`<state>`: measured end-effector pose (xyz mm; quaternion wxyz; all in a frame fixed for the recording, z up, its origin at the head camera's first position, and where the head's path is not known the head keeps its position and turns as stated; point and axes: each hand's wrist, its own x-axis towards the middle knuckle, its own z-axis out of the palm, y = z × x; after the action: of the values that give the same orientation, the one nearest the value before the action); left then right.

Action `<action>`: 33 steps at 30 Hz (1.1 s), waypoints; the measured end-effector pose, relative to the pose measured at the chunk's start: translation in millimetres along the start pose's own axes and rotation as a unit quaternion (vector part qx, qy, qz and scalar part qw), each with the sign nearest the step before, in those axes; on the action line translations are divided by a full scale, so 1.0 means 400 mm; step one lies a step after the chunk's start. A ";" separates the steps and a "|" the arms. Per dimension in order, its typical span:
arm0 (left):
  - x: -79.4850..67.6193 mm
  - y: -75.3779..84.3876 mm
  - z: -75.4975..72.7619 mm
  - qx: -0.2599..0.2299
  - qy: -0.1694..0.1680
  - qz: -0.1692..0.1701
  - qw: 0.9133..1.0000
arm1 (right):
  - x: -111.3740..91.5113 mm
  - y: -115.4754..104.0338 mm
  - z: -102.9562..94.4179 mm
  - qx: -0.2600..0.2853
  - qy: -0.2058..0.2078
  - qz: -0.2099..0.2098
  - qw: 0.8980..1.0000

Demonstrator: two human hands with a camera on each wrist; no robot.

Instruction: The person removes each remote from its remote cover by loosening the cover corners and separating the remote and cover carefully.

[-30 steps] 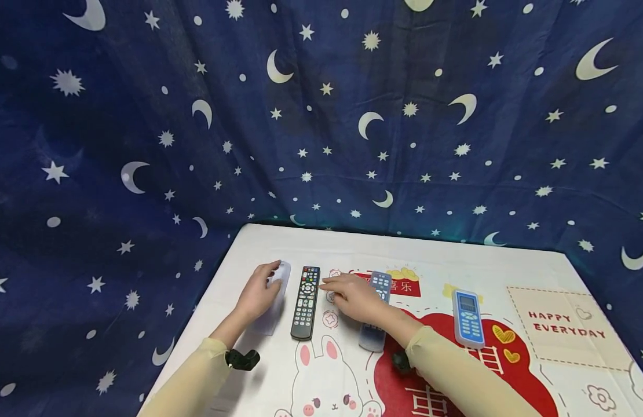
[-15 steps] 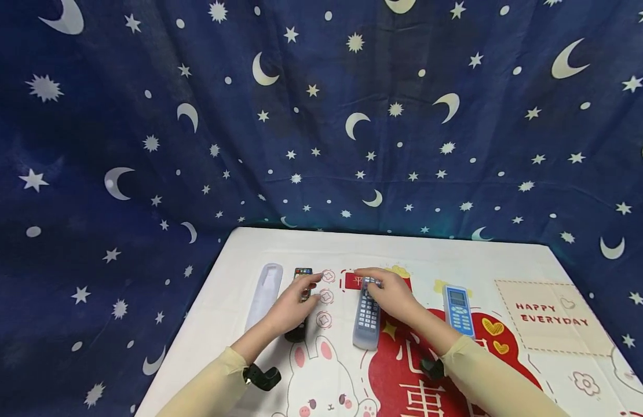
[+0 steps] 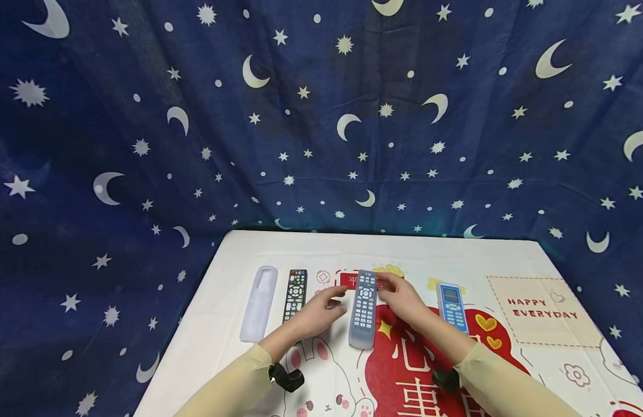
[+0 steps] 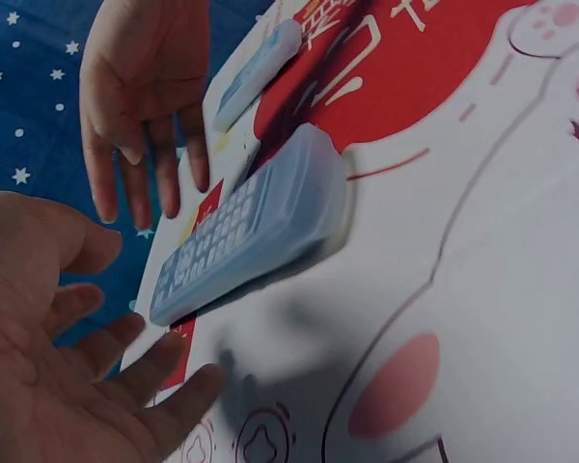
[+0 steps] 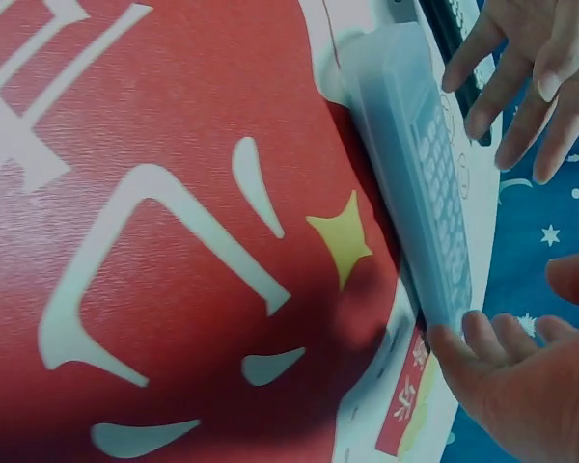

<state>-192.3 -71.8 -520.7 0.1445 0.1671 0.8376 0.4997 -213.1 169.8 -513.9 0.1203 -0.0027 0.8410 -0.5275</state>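
A remote control in a translucent bluish silicone cover [image 3: 363,310] lies on the table between my hands, keys up. To its left is my left hand [image 3: 317,313], with fingers spread and a gap between them and the remote in the left wrist view. My right hand [image 3: 402,298] is at the remote's far right edge; in the right wrist view its fingertips [image 5: 451,338] appear to touch the cover's end. Left of these lies a black remote control [image 3: 295,292], its near end hidden behind my left hand. An unfilled translucent silicone cover [image 3: 259,304] rests farther left.
A blue-faced remote control in a pale cover [image 3: 453,307] lies to the right. The table [image 3: 280,246] has a white printed cloth with a rabbit and red shapes. A dark blue star-and-moon curtain [image 3: 321,116] hangs behind the far edge.
My left hand has moved right, off the unfilled cover and past the black remote. My right hand has shifted right, from over the covered remote to its right side. The camera view has turned slightly right.
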 end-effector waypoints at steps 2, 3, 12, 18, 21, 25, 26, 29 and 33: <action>0.007 0.004 0.008 -0.019 -0.005 -0.019 1.000 | -0.005 0.002 -0.001 0.017 -0.007 0.024 1.000; 0.011 0.005 0.011 -0.031 -0.007 -0.029 0.999 | -0.008 0.004 -0.002 0.028 -0.012 0.033 0.999; 0.047 0.018 0.028 -0.134 -0.013 -0.137 0.981 | -0.021 0.017 -0.010 0.101 -0.067 0.101 0.988; 0.076 0.019 0.031 -0.174 -0.031 -0.193 0.965 | -0.013 0.026 -0.013 0.113 -0.087 0.138 0.980; 0.091 0.019 0.034 -0.166 -0.036 -0.206 0.964 | -0.008 0.031 -0.012 0.114 -0.092 0.143 0.979; 0.106 0.019 0.040 -0.136 -0.039 -0.211 0.967 | 0.000 0.036 -0.008 0.100 -0.092 0.145 0.980; 0.108 0.019 0.043 -0.132 -0.038 -0.213 0.967 | 0.002 0.039 -0.006 0.097 -0.092 0.145 0.980; 0.115 0.015 0.052 -0.122 -0.032 -0.211 0.969 | 0.009 0.044 0.000 0.095 -0.090 0.142 0.981; 0.118 0.017 0.065 -0.101 -0.020 -0.196 0.975 | 0.019 0.050 0.007 0.106 -0.089 0.139 0.981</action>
<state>-223.5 -28.4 -530.2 0.2723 -0.0059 0.7963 0.5400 -217.4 175.0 -534.4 0.2663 0.0802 0.7586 -0.5892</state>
